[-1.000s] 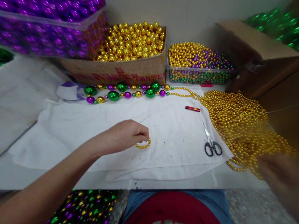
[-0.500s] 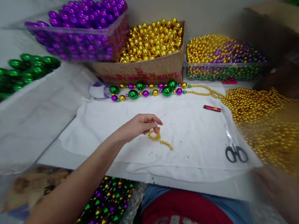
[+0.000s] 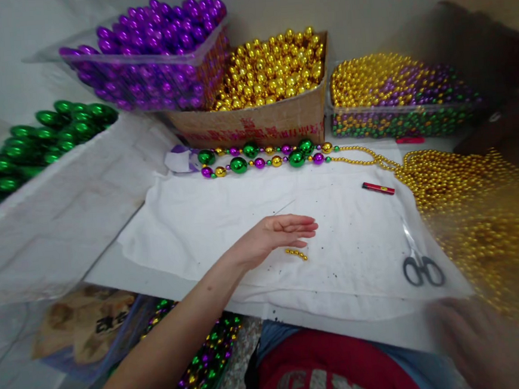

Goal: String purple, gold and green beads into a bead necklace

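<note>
My left hand (image 3: 281, 238) hovers over the middle of the white cloth (image 3: 337, 266), its fingers stretched out with nothing seen in them. Just below its fingertips lies a short piece of gold bead strand (image 3: 296, 254). A thin needle-like rod (image 3: 285, 207) rests on the cloth behind the hand. Near the table's front right edge, my right hand (image 3: 477, 336) is smeared by motion, so its fingers cannot be made out. Scissors (image 3: 422, 270) with dark handles lie just beyond it. Along the back of the cloth runs a necklace of green, purple and gold beads (image 3: 259, 163).
At the back stand a tub of purple beads (image 3: 195, 59), a cardboard box of gold beads (image 3: 254, 126) and a bin of small mixed beads (image 3: 397, 112). Gold bead strands (image 3: 476, 201) heap up at right. A red lighter (image 3: 378, 189) lies on the cloth.
My left hand has straightened its fingers and shifted slightly right and toward me. The small curled gold strand that was under it no longer shows. My right hand stays blurred at lower right.
</note>
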{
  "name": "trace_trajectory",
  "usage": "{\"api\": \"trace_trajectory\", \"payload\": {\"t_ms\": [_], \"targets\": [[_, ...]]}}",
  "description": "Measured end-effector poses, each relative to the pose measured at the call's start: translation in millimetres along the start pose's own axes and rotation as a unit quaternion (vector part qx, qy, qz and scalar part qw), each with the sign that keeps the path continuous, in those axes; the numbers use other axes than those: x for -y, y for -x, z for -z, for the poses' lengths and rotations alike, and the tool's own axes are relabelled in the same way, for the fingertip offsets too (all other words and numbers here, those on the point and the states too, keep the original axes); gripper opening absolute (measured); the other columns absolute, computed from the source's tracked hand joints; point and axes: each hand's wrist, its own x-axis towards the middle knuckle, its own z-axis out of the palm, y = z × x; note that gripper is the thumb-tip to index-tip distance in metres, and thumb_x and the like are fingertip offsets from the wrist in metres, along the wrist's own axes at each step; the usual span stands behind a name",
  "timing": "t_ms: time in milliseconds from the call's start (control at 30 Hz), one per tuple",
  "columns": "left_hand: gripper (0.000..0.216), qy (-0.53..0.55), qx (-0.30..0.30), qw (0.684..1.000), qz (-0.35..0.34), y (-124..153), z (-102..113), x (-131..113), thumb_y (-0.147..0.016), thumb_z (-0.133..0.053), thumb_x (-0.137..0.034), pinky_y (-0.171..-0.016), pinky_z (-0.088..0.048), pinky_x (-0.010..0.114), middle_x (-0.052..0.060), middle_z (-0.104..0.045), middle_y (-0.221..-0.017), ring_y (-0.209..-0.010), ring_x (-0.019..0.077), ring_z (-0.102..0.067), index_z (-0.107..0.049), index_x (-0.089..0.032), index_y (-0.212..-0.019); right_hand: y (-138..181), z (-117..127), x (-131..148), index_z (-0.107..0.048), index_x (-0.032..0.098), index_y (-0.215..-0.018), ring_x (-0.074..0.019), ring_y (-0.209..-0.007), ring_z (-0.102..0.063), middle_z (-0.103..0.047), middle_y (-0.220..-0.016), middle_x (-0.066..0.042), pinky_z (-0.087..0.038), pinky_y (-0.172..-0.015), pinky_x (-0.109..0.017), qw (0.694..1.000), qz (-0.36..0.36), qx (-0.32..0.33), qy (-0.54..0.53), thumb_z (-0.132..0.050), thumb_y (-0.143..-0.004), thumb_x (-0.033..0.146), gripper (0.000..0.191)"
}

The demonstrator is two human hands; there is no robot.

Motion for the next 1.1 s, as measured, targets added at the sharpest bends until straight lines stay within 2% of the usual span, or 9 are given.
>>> {"api": "trace_trajectory", "payload": {"t_ms": [200,300,400,600,700,833,900,1000,1100], "targets": [[0.023,-0.141,-0.079,0.987,0.016,-17.9,-26.6,8.7,-0.078,-0.066,-0.034,-0.079,-0.050,0.032,0.009,-0.072,-0.093,-0.087,0.0195,-0.065,-0.071,-0.015,-0.089,-64.3,13.8,42.6,-0.064,0.020,-0.101,-0.0296,-0.094,-0.055,-0.062,-0.101,-0.012,-0.043,-0.081,-0.043,0.950,-0.209,-0.082,-0.215,-0.051,-0.090,0.034,0.022],[0.043,0.032,-0.033,0.999,0.005,-28.8,-42.0,9.0,-0.083,-0.058,-0.050,-0.093,-0.046,0.039,0.015,-0.066,-0.115,-0.107,0.0247,-0.061,-0.067,-0.015,-0.106,-130.5,19.3,81.6,-0.063,0.021,-0.094,-0.0244,-0.086,-0.058,-0.064,-0.094,-0.008,-0.045,-0.069,-0.034,0.785,-0.350,-0.030,-0.511,-0.050,-0.092,0.039,0.022],[0.055,0.090,-0.039,0.995,-0.034,-36.5,-54.4,8.3,-0.088,-0.043,-0.058,-0.108,-0.033,0.043,0.014,-0.057,-0.131,-0.124,0.0259,-0.049,-0.062,-0.016,-0.118,-189.2,16.5,116.0,-0.059,0.022,-0.104,-0.0253,-0.109,-0.051,-0.060,-0.114,-0.007,-0.044,-0.079,-0.032,0.589,-0.333,0.019,-0.736,-0.064,-0.081,0.039,0.029],[0.043,-0.127,-0.115,0.983,-0.058,-35.8,-52.2,5.8,-0.091,-0.045,-0.045,-0.113,-0.025,0.035,0.003,-0.051,-0.138,-0.132,0.0220,-0.040,-0.059,-0.024,-0.126,-213.1,15.1,131.5,-0.064,0.016,-0.090,-0.0186,-0.078,-0.056,-0.057,-0.071,-0.002,-0.040,-0.081,-0.031,0.371,-0.291,0.096,-0.877,-0.068,-0.080,0.037,0.023],[0.037,-0.241,-0.116,0.963,-0.043,-34.3,-42.0,7.9,-0.087,-0.053,-0.037,-0.103,-0.037,0.034,0.004,-0.061,-0.127,-0.118,0.0228,-0.054,-0.063,-0.023,-0.119,-196.1,23.7,103.5,-0.064,0.014,-0.079,-0.0136,-0.062,-0.049,-0.048,-0.059,0.001,-0.038,-0.065,-0.025,0.401,-0.302,0.119,-0.856,-0.063,-0.084,0.044,0.030],[0.018,-0.373,-0.109,0.921,-0.007,-35.5,-28.7,11.4,-0.081,-0.059,-0.032,-0.065,-0.043,0.028,0.001,-0.070,-0.072,-0.066,0.0161,-0.060,-0.071,-0.020,-0.075,-174.1,44.5,41.1,-0.064,0.015,-0.079,-0.0069,-0.045,-0.027,-0.050,-0.057,0.002,-0.014,-0.043,-0.021,0.553,-0.354,0.199,-0.727,-0.063,-0.083,0.049,0.035],[0.022,-0.395,-0.088,0.914,-0.001,-36.7,-24.9,10.5,-0.082,-0.057,-0.032,-0.058,-0.038,0.026,-0.001,-0.063,-0.061,-0.057,0.0133,-0.054,-0.067,-0.018,-0.067,-165.3,58.3,10.5,-0.064,0.015,-0.074,-0.0080,-0.047,-0.032,-0.049,-0.056,0.001,-0.017,-0.043,-0.021,0.625,-0.362,0.197,-0.663,-0.063,-0.081,0.051,0.037],[0.020,-0.440,-0.087,0.892,-0.055,-39.3,-26.2,6.7,-0.082,-0.057,-0.031,-0.069,-0.041,0.028,0.002,-0.063,-0.077,-0.075,0.0162,-0.057,-0.066,-0.018,-0.070,-154.9,75.8,-19.2,-0.064,0.015,-0.074,-0.0122,-0.055,-0.044,-0.051,-0.061,-0.001,-0.028,-0.047,-0.021,0.717,-0.396,0.082,-0.568,-0.062,-0.082,0.049,0.034],[0.017,-0.420,-0.094,0.894,-0.124,-46.1,-35.8,6.5,-0.083,-0.055,-0.030,-0.086,-0.040,0.032,0.005,-0.061,-0.102,-0.098,0.0199,-0.055,-0.066,-0.018,-0.075,-146.0,76.6,-22.2,-0.062,0.017,-0.101,-0.0163,-0.070,-0.052,-0.058,-0.086,-0.004,-0.038,-0.057,-0.024,0.792,-0.454,-0.176,-0.370,-0.058,-0.087,0.041,0.028]]}}
